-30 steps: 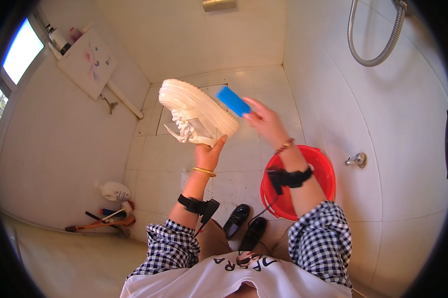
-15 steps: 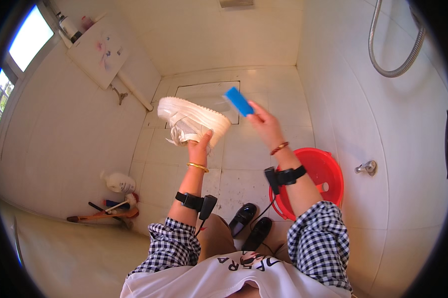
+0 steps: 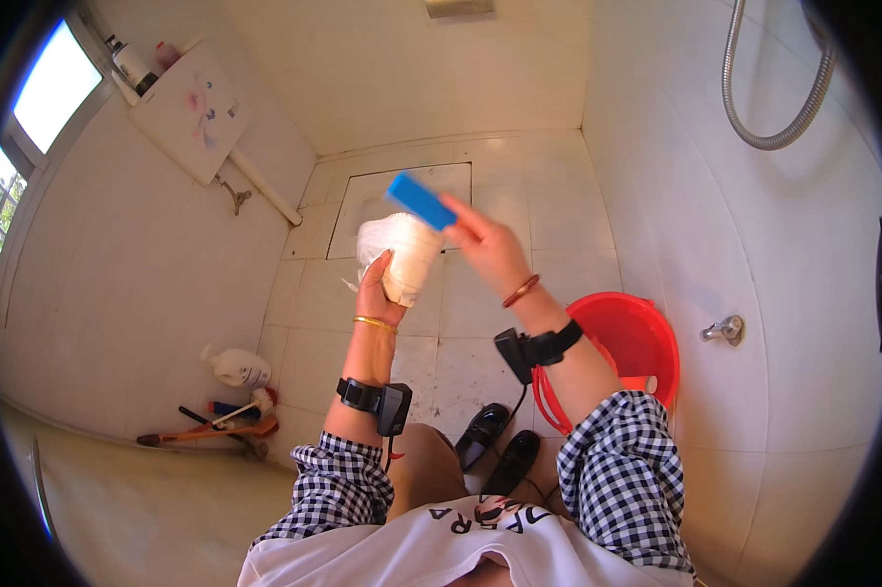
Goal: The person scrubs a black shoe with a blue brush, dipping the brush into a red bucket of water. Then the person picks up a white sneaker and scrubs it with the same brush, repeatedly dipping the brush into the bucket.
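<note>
My left hand (image 3: 376,292) is closed around a white sneaker (image 3: 408,262), held up above the floor. The sneaker is seen nearly end-on, a loose lace hanging at its left. In my right hand (image 3: 487,252), fingers and thumb grip one end of a blue scrub brush (image 3: 421,202). The brush lies over the far side of the sneaker, slightly blurred; I cannot tell whether its bristles touch the shoe. Each wrist wears a bracelet, with a black strapped device farther up the forearm.
Right of my feet stands a red bucket (image 3: 656,333). A wall tap (image 3: 723,331) and a shower hose (image 3: 778,137) are on the right wall. By the left wall are a white bottle (image 3: 237,367) and several long-handled brushes (image 3: 216,430). Black shoes (image 3: 509,465) are on my feet.
The sneaker has turned from side-on to nearly end-on. My right hand has brought the brush leftward, from beside the sneaker to over it.
</note>
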A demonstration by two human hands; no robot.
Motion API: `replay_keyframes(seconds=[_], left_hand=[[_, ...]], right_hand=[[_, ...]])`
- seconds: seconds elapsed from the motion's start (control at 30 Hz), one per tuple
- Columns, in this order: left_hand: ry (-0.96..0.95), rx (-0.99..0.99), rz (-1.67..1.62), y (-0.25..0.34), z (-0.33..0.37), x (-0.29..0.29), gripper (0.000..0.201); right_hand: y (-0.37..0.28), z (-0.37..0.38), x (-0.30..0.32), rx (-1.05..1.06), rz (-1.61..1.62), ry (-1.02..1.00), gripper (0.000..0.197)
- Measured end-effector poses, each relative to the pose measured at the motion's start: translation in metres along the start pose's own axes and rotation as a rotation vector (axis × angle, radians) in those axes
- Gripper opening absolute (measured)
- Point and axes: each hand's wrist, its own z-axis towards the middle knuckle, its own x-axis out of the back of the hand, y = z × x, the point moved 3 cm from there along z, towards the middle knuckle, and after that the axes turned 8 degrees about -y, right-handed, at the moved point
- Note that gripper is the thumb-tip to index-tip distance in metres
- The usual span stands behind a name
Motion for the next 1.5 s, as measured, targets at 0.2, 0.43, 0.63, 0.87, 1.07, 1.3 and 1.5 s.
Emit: replay_keyframes(seconds=[0.2,0.43,0.63,0.87,1.07,1.3,1.5], left_hand=[[-0.052,-0.001,-0.161,0.02,-0.007,-0.002,0.039],[-0.028,0.045,-0.161,0.015,-0.003,-0.02,0.041],[0.092,0.041,-0.146,0.011,-0.004,-0.024,0.041],[0.017,0.024,-0.232,0.02,-0.008,-0.02,0.04],[-0.08,0.063,-0.284,0.016,-0.002,-0.03,0.037],[-0.148,0.028,-0.604,0.028,-0.014,-0.01,0.038],[-0.207,-0.063,-0.467,0.021,-0.011,-0.012,0.042]], right_hand=[[0.074,-0.068,0.038,-0.405,-0.323,-0.063,0.042],[-0.007,-0.014,0.022,0.112,0.016,0.136,0.042],[-0.018,-0.042,-0.001,0.195,-0.106,-0.02,0.042],[0.027,-0.056,0.054,-0.194,-0.084,0.211,0.045],[-0.048,-0.027,-0.03,0.244,-0.018,0.001,0.045],[0.056,-0.04,0.031,-0.362,-0.274,0.014,0.042],[-0.001,-0.017,0.002,0.012,0.168,0.044,0.044]])
